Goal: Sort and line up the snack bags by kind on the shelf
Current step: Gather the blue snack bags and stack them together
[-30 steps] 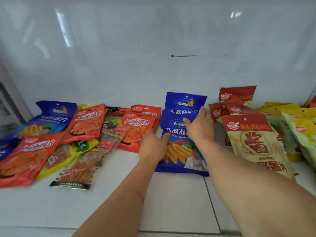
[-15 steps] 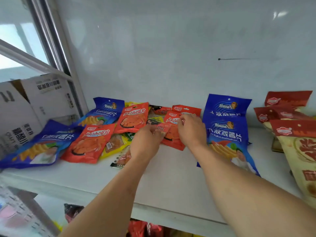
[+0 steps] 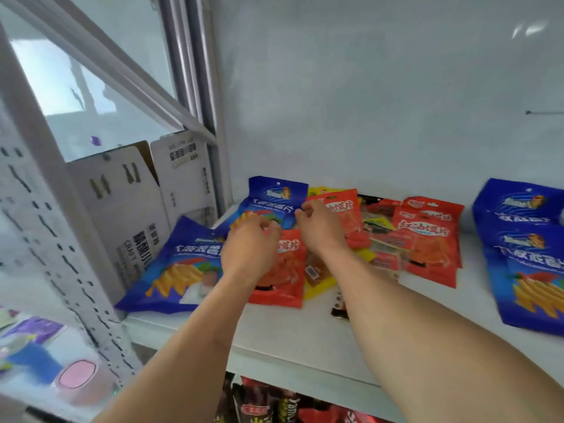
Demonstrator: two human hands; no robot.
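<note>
Both hands curling over bags without a clear grip, left hand [image 3: 248, 239] hovering above blue glossy plastic snack bag [image 3: 268, 198], right hand [image 3: 319, 227] touching orange-red plastic snack bag [image 3: 345, 209], white shelf [image 3: 305, 337] carrying them.

White shelf [image 3: 305, 337] under scattered snack bags [image 3: 427, 239].

Two bare forearms enter from the six o'clock edge of the head view — no sleeves, no watch, no rings or bands on either. The left hand [image 3: 248, 245] and the right hand [image 3: 320, 228] are gloveless, with short nails. The left forearm bears a faint crease mark partway along — blurred.
</note>
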